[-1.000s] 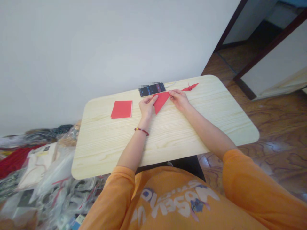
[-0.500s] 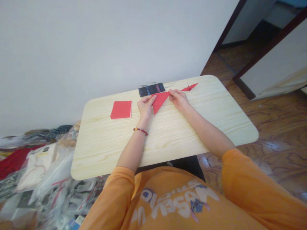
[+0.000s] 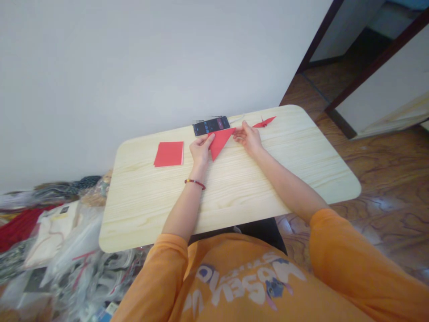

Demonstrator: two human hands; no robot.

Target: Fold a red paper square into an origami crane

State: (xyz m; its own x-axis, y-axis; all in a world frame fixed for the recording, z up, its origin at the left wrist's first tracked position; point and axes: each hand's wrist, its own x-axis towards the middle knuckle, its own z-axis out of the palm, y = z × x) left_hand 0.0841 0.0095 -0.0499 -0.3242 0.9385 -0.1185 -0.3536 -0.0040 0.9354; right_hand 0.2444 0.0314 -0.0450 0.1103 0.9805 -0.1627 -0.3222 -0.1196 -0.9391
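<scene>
Red paper triangle is being held near the far edge of the table, its long side lying left to right and its point aimed near; the left corner is being pinched by the left hand, the right corner by the right hand.

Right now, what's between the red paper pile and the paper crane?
The head view shows the left hand, a folded red paper triangle and the right hand.
</scene>
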